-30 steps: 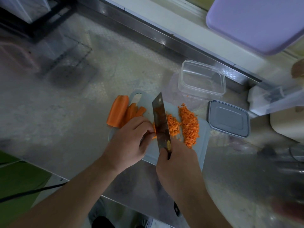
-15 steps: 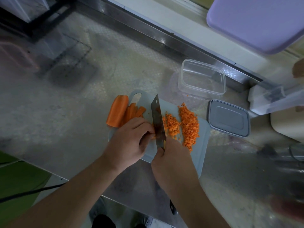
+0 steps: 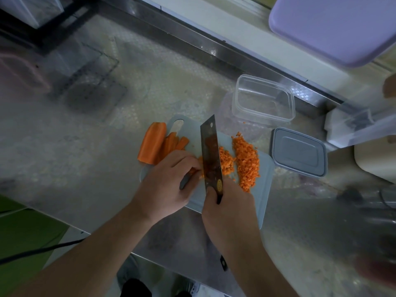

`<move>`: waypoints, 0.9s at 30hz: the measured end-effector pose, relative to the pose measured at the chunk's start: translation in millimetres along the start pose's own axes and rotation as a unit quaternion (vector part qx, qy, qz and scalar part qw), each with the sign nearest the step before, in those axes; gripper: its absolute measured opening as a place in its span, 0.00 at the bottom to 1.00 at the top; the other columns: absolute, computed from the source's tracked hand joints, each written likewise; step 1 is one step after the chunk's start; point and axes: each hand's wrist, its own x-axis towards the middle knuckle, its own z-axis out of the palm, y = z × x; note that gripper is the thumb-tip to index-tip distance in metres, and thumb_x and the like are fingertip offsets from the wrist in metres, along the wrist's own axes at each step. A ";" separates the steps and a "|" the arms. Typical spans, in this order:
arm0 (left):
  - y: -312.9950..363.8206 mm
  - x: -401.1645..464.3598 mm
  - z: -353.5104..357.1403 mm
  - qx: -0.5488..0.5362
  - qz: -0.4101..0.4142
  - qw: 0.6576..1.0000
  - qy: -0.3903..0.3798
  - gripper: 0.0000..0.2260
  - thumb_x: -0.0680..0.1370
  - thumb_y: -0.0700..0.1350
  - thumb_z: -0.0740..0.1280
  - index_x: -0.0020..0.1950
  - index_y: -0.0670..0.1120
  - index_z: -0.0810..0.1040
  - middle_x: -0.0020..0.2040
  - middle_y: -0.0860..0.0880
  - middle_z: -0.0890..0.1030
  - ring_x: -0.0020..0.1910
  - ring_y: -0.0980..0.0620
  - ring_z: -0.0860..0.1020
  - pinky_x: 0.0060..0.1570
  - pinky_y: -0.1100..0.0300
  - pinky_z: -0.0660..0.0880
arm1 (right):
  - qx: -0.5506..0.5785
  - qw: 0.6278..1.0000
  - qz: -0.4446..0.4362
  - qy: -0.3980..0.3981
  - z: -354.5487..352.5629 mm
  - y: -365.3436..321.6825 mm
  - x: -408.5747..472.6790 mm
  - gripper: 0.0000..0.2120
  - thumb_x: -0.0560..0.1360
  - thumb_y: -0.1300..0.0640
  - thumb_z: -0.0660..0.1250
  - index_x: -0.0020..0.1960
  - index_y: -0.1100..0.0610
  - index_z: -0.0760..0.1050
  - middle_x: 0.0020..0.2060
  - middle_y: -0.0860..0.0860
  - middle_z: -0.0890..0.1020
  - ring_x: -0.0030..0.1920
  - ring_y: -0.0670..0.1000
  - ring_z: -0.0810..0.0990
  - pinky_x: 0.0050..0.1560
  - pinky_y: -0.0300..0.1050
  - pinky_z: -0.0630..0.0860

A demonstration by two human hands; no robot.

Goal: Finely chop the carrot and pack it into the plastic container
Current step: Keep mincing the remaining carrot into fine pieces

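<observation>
Mid-chop: right hand [image 3: 229,209] grips cleaver [image 3: 211,151]; left hand [image 3: 169,185] pins carrot strips [image 3: 198,168]. Dice [image 3: 244,161] piled on board [image 3: 264,189]; carrot chunk [image 3: 152,145] uncut; tub [image 3: 262,97] empty.

Kitchen, food-preparation area. Evidence: steel counter [image 3: 90,129] with embossed surface, raised metal back edge [image 3: 214,50] along wall side. Pale cutting board [image 3: 265,181] on counter, carrying cleaver [image 3: 211,155], carrot strips [image 3: 158,144], pile of diced carrot [image 3: 246,159]. Clear plastic container [image 3: 263,97] beyond board; grey lid [image 3: 300,152] beside it, off container. Lilac board or tray [image 3: 334,26] at far right, overhanging. White boxes [image 3: 360,125] at right edge, blurred. Domestic or commercial: cannot tell.
</observation>
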 end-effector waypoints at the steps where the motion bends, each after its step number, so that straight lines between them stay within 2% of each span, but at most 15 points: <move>1: 0.0 0.0 0.1 -0.001 0.003 1.000 0.001 0.01 0.79 0.38 0.73 0.50 0.42 0.82 0.50 0.49 0.81 0.52 0.51 0.79 0.53 0.55 0.78 | 0.001 1.000 -0.003 0.001 -0.8 -0.3 0.1 0.11 0.80 0.53 0.61 0.39 0.49 0.66 0.29 0.47 0.73 0.31 0.49 0.74 0.31 0.44 0.66; 7: 0.7 1.4 -0.5 0.014 0.012 1.000 0.013 0.02 0.80 0.36 0.70 0.52 0.41 0.81 0.48 0.48 0.80 0.51 0.48 0.79 0.57 0.49 0.77 | -0.010 1.000 -0.007 0.002 -4.5 -3.3 -0.9 0.11 0.81 0.51 0.60 0.40 0.48 0.67 0.32 0.47 0.75 0.35 0.49 0.76 0.33 0.47 0.69; 15: 0.3 1.8 -2.1 0.038 -0.007 0.999 0.031 0.02 0.78 0.37 0.72 0.49 0.41 0.81 0.49 0.48 0.80 0.53 0.47 0.79 0.64 0.53 0.76 | -0.014 1.000 -0.020 -0.006 -4.7 -5.5 -6.3 0.09 0.81 0.52 0.60 0.41 0.48 0.68 0.31 0.47 0.74 0.33 0.48 0.74 0.32 0.42 0.65; 20: -2.4 -0.4 -0.5 0.051 -0.006 0.999 0.015 0.01 0.77 0.39 0.73 0.47 0.43 0.81 0.47 0.49 0.80 0.48 0.48 0.79 0.53 0.50 0.77 | -0.029 0.999 -0.011 -0.021 -4.4 -5.7 -9.2 0.09 0.81 0.51 0.58 0.41 0.48 0.68 0.32 0.47 0.75 0.34 0.49 0.75 0.31 0.41 0.64; 27: -0.7 -0.1 0.5 0.063 0.000 0.998 0.016 0.02 0.77 0.39 0.73 0.46 0.43 0.82 0.46 0.49 0.81 0.49 0.47 0.79 0.54 0.51 0.76 | -0.038 0.999 0.004 -0.031 -1.9 -5.5 -8.6 0.10 0.81 0.53 0.58 0.40 0.48 0.67 0.32 0.46 0.74 0.34 0.48 0.75 0.31 0.41 0.65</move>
